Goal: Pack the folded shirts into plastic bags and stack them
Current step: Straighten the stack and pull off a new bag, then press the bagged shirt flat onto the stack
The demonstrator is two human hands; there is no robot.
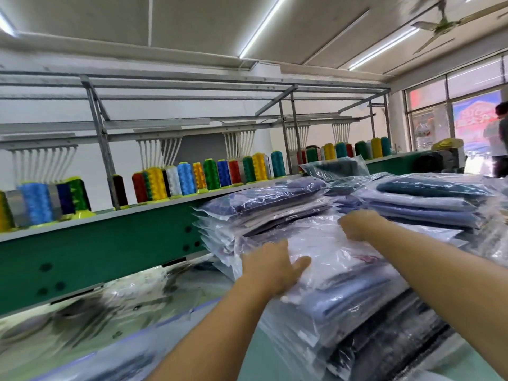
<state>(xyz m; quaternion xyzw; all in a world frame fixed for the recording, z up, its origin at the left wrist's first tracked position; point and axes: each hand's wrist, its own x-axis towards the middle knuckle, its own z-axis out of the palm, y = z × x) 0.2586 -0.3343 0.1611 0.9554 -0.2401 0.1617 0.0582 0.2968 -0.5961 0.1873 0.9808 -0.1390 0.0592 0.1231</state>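
At centre frame our left hand (270, 268) grips, and our right hand (357, 225) seemingly curls on, the clear plastic-bagged pale shirt (327, 244) to square it atop the bagged-shirt stack (354, 312).

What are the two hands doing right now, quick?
Left hand: grips the left edge of the top bagged shirt, thumb on top.
Right hand: fingers curled on the same bag's far edge, apparently gripping it.
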